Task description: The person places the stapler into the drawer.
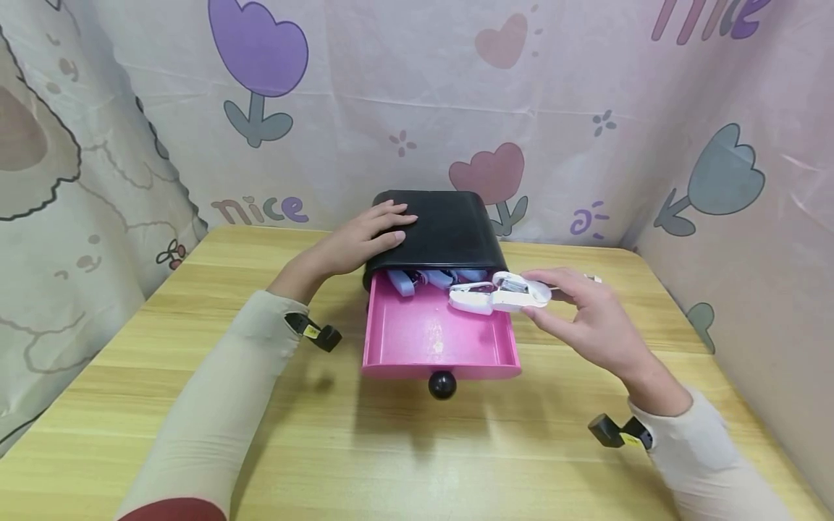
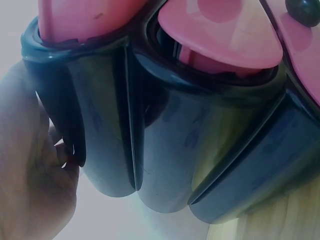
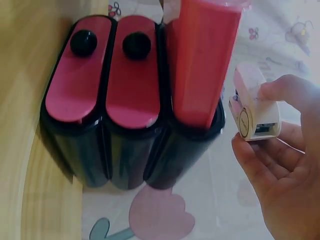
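My left hand [image 1: 361,239] rests on top of a black cabinet [image 1: 449,224], its fingers laid over the left side of the lid. The cabinet's pink top drawer [image 1: 417,336] is pulled out toward me, its black round knob [image 1: 442,385] at the front. Several lavender-blue items [image 1: 439,278] lie at the back of the drawer, partly hidden under the cabinet top. My right hand [image 1: 589,318] pinches a small white stapler [image 1: 517,293] between thumb and fingers, above the drawer's right rim. In the right wrist view the stapler [image 3: 257,107] shows a round label on its side.
The cabinet stands on a wooden table [image 1: 300,434] near the back edge. Two lower pink drawers [image 3: 132,90] with black knobs are pushed in. A printed curtain [image 1: 404,79] hangs behind and on both sides.
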Tool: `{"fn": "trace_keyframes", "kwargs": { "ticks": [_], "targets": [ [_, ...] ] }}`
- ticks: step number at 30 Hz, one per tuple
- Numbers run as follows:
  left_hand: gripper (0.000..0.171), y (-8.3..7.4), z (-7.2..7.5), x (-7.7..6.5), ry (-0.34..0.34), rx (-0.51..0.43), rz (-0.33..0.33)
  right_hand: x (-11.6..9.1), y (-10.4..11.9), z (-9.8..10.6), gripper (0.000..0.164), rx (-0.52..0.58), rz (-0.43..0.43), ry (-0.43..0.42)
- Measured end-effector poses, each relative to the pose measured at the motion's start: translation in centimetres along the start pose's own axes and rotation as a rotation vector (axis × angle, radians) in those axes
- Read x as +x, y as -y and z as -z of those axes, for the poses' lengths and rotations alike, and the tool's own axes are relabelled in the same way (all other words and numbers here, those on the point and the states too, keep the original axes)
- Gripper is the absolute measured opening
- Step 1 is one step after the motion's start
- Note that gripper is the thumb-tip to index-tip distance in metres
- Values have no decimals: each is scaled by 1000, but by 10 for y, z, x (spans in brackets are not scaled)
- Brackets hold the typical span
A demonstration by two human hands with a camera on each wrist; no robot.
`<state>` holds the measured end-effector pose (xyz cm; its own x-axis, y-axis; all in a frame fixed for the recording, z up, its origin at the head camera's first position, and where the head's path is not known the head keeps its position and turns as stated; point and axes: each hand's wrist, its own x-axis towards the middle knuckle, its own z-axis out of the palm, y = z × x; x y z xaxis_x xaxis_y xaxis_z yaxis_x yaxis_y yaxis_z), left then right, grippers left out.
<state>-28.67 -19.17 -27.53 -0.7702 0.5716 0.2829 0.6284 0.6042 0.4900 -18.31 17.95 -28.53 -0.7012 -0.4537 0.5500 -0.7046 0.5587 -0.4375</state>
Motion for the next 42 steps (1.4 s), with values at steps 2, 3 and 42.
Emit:
{"fn": "trace_keyframes", "kwargs": {
  "ticks": [2, 3, 42],
  "targets": [
    [49, 0, 0, 0, -3, -1, -3, 3, 4, -3, 49, -8, 17, 17],
    [48, 0, 0, 0, -4, -1, -4, 4, 6, -5, 49, -14, 25, 25],
    [48, 1, 0, -2, 1, 2, 1, 55, 47, -54, 46, -176, 203, 269]
  ]
}}
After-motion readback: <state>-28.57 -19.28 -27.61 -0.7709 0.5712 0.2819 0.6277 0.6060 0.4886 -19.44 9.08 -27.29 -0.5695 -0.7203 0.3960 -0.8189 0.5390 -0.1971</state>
